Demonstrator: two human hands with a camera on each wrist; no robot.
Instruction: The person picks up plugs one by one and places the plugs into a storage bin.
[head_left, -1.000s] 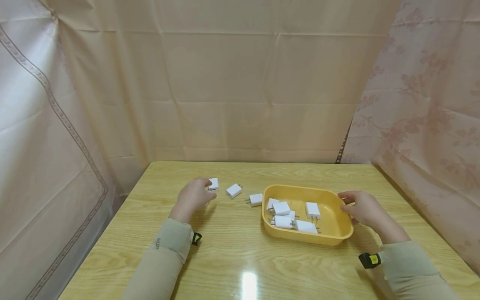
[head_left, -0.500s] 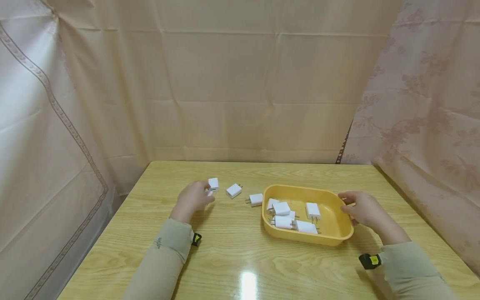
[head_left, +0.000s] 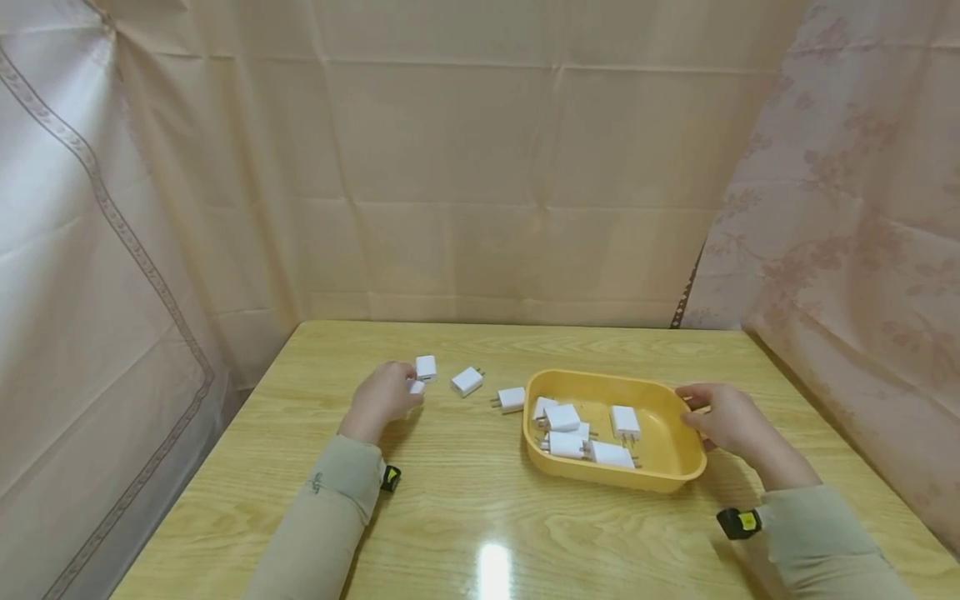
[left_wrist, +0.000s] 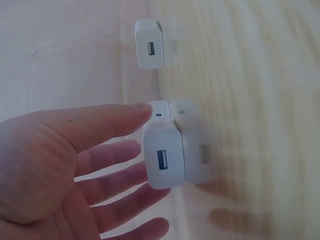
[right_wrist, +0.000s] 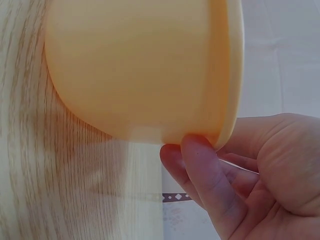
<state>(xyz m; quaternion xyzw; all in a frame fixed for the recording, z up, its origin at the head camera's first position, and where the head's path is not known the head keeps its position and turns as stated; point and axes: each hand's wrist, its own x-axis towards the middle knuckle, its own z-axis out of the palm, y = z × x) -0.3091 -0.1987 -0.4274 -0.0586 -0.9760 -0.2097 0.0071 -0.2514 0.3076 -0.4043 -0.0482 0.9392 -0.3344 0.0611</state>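
My left hand [head_left: 381, 392] has its thumb and fingertips at the sides of a white USB charger [head_left: 417, 387], low over the wooden table. In the left wrist view that charger [left_wrist: 162, 159] shows its USB slot, with the thumb at its upper edge and the fingers partly behind it. Just beyond the hand lies another charger [head_left: 425, 367]. My right hand [head_left: 727, 419] grips the right end of a yellow plastic basket [head_left: 607, 479]; the right wrist view shows its fingertips [right_wrist: 197, 150] against the outer wall by the rim.
Several white chargers [head_left: 562, 417] lie in the basket, mostly in its left half. Two more, a tilted charger [head_left: 467, 382] and one close to the basket's left wall [head_left: 512, 400], lie on the table [head_left: 450, 517]. A beige curtain [head_left: 480, 167] hangs behind.
The left thumb and fingers have drawn closer together around the nearest charger, and the hand has shifted slightly left. The right hand and basket have stayed in place.
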